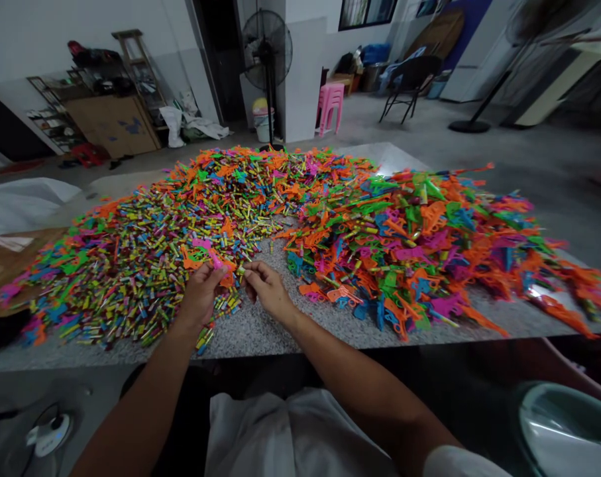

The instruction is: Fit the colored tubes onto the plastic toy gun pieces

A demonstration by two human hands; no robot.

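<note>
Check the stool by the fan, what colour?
Pink. The stool shows in the head view, right of the fan.

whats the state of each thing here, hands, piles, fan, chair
left hand: pinching an orange toy part
right hand: fingertips closed on a tiny piece, too small to identify
small tubes pile: loose, spread over the table
toy gun pile: loose heap
fan: upright; spinning unclear
chair: unoccupied
</note>
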